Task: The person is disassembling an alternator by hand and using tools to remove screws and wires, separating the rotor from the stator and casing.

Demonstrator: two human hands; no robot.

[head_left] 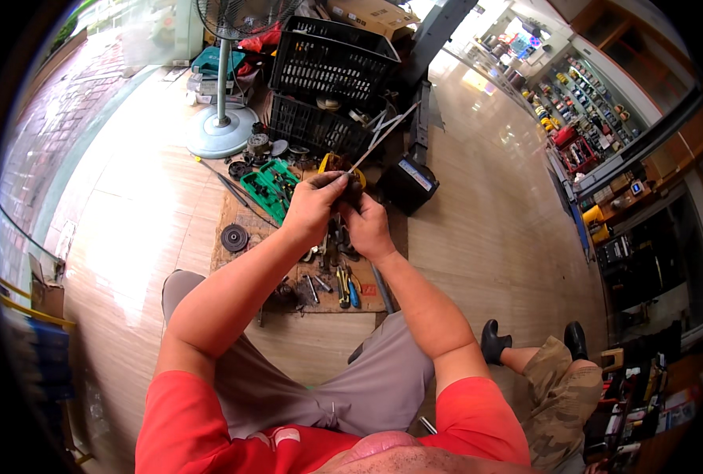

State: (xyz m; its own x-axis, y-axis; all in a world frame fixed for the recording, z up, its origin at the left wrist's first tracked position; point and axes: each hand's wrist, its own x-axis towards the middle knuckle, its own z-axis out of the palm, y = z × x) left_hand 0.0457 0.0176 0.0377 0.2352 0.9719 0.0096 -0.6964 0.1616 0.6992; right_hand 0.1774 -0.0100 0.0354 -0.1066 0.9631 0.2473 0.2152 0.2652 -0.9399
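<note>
Above a littered sheet of cardboard (241, 212), my left hand (312, 207) and my right hand (367, 225) meet, fingers closed. Between them is a small dark part (354, 186), mostly covered by the fingers, so its kind is unclear. A long thin rod (383, 137) slants from my fingertips up to the right; whether I grip it or it lies behind them, I cannot tell. Close to my left hand lies an open green tool case (263, 196). Pliers (343, 286) and a blue-handled tool (354, 292) rest below my hands, beside metal pieces.
Black plastic crates (320, 122) are stacked ahead, with a fan on a round base (209, 134) to their left. A black box-shaped battery (408, 184) stands right of the cardboard. A round black disc (234, 237) lies at left. Another person's legs (553, 371) show at lower right.
</note>
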